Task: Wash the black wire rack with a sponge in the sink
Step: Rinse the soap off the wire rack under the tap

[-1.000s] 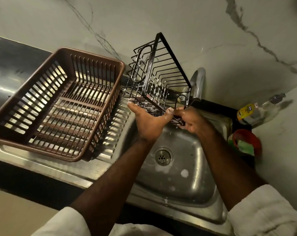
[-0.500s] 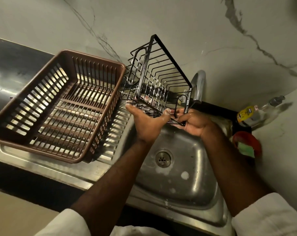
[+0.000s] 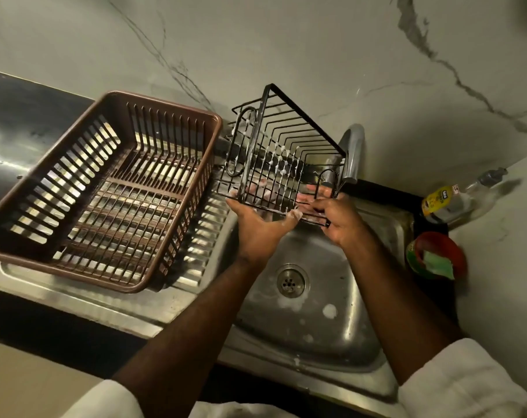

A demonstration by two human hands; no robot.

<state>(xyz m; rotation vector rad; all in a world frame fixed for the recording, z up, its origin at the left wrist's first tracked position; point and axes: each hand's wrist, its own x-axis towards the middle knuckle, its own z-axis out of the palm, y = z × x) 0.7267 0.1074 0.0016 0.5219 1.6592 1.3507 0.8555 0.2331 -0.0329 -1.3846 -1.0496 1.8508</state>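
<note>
Right of the brown basket point(image 3: 105, 191), the left hand point(image 3: 256, 227) and right hand point(image 3: 340, 221) each keep a grip clamped on the lower edge of the soapy black rack point(image 3: 286, 152), tilted above the sink point(image 3: 316, 327) beside the tap point(image 3: 352, 152). Scrubbing looks done, so rinsing probably follows and needs running water. The sponge point(image 3: 437, 260) sits far right. The left fingers hide behind wires, and I cannot tell whether water is flowing.

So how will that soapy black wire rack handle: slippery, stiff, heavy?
The black wire rack probably feels slippery: white suds cling to its wires. It looks stiff: the boxy frame stands square though the left hand and right hand hold only its lower edge. Being thin open wire, likely light for its size.
</note>
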